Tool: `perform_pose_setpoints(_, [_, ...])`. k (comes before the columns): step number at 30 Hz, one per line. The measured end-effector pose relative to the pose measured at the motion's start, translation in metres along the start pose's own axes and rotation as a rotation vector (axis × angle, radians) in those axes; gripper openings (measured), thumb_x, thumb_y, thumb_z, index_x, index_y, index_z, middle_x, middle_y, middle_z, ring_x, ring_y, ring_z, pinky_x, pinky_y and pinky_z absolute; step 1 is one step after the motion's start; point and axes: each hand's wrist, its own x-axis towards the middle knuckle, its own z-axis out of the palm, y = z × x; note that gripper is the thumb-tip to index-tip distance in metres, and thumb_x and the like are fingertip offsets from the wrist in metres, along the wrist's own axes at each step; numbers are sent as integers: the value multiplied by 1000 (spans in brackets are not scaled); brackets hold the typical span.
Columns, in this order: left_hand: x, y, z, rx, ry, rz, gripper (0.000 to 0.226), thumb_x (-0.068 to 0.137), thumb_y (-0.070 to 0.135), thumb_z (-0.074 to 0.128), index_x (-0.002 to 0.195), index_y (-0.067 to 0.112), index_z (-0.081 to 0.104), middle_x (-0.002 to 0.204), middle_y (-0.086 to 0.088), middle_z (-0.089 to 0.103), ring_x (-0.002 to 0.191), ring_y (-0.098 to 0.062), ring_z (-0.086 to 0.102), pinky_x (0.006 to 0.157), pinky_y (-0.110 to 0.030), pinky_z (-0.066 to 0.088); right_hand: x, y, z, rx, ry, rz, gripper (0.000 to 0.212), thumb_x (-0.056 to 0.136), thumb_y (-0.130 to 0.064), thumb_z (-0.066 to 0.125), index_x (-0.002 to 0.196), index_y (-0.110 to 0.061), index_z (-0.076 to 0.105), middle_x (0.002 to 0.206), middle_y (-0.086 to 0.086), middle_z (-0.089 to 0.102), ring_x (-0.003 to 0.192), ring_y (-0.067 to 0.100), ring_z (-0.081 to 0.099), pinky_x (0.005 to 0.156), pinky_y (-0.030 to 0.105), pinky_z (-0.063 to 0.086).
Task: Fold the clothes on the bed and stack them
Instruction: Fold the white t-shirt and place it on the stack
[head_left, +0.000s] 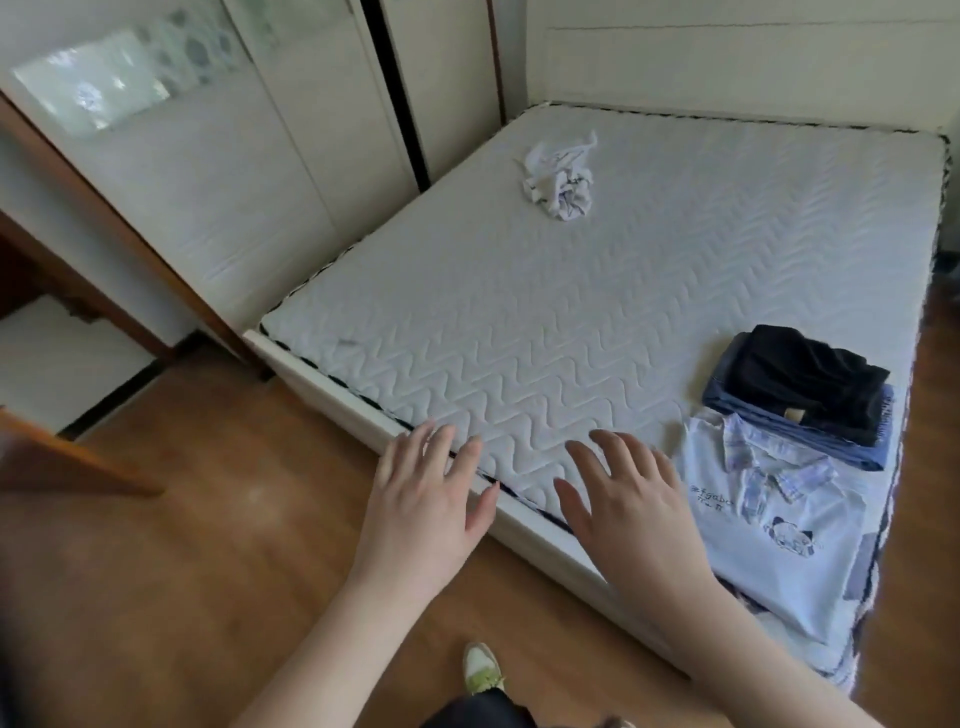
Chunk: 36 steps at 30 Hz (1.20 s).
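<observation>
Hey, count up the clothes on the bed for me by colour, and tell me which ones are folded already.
White, crumpled, not folded: 1, the crumpled white garment
Light blue, folded: 1, the light blue collared shirt
Blue, folded: 1, the folded blue garment
Black, folded: 1, the black garment on top of the blue one
Total: 4 showing, 3 folded; more may be hidden within the stack.

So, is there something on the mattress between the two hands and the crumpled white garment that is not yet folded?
Nothing visible. Bare quilted white mattress lies between the left hand, the right hand and the crumpled white garment.
</observation>
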Motion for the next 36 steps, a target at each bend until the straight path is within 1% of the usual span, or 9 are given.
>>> perform_pose_setpoints(4, [-35, -41, -1, 20, 26, -60, 38, 94, 43, 49, 117, 15, 61, 115, -3, 57, 114, -26, 53, 99, -42, 40, 10, -44, 13, 34, -47, -86, 27, 89, -33, 63, 103, -11, 70, 109, 8, 67, 103, 30, 64, 83, 42, 50])
perform_pose_setpoints(6, [-56, -67, -1, 38, 22, -114, 39, 95, 44, 49, 117, 15, 61, 115, -3, 58, 114, -26, 53, 100, -43, 40, 18, -75, 22, 50, -55, -154, 29, 91, -35, 58, 101, -11, 71, 109, 8, 68, 103, 30, 65, 83, 42, 51])
perform_pose_setpoints(9, [-85, -108, -4, 58, -6, -238, 43, 95, 48, 47, 120, 16, 62, 120, -4, 59, 120, -27, 52, 108, -49, 34, 33, -129, 38, 68, -63, -274, 43, 94, -42, 42, 102, -11, 71, 112, 8, 68, 105, 29, 65, 87, 41, 51])
perform_pose_setpoints(12, [-119, -153, -9, 63, -69, -335, 48, 96, 53, 43, 124, 18, 60, 127, -4, 58, 126, -27, 49, 113, -51, 28, 41, -186, 57, 84, -127, -400, 46, 97, -45, 39, 110, -13, 68, 117, 8, 66, 111, 29, 61, 92, 42, 50])
perform_pose_setpoints(17, [-169, -221, -10, 31, -146, -514, 53, 98, 56, 36, 128, 19, 59, 131, -4, 57, 129, -27, 47, 112, -52, 28, 53, -268, 94, 66, -190, -565, 45, 99, -46, 39, 115, -14, 67, 119, 9, 65, 114, 29, 59, 98, 42, 46])
perform_pose_setpoints(20, [-192, -250, -6, -6, -193, -607, 57, 98, 59, 30, 130, 21, 57, 133, -5, 56, 131, -28, 47, 112, -53, 28, 56, -307, 116, 65, -193, -607, 45, 99, -46, 41, 114, -13, 67, 120, 9, 64, 115, 28, 59, 99, 42, 45])
perform_pose_setpoints(27, [-227, -313, 6, -47, -229, -713, 59, 100, 57, 25, 132, 20, 57, 134, -7, 58, 131, -27, 49, 112, -53, 32, 75, -386, 159, 92, -217, -685, 44, 99, -47, 39, 116, -17, 65, 122, 7, 63, 115, 26, 58, 99, 41, 43])
perform_pose_setpoints(32, [-215, -359, 21, -62, -247, -817, 60, 100, 57, 23, 132, 21, 57, 133, -6, 60, 130, -26, 50, 110, -52, 35, 114, -418, 190, 96, -191, -724, 43, 99, -45, 40, 115, -16, 66, 119, 9, 65, 111, 28, 61, 98, 41, 42])
perform_pose_setpoints(36, [-193, -398, 44, -43, -280, -829, 59, 100, 57, 21, 134, 22, 55, 135, -5, 59, 132, -25, 48, 113, -53, 31, 154, -439, 224, 95, -204, -749, 44, 100, -45, 38, 117, -15, 64, 122, 10, 63, 114, 29, 59, 100, 42, 41])
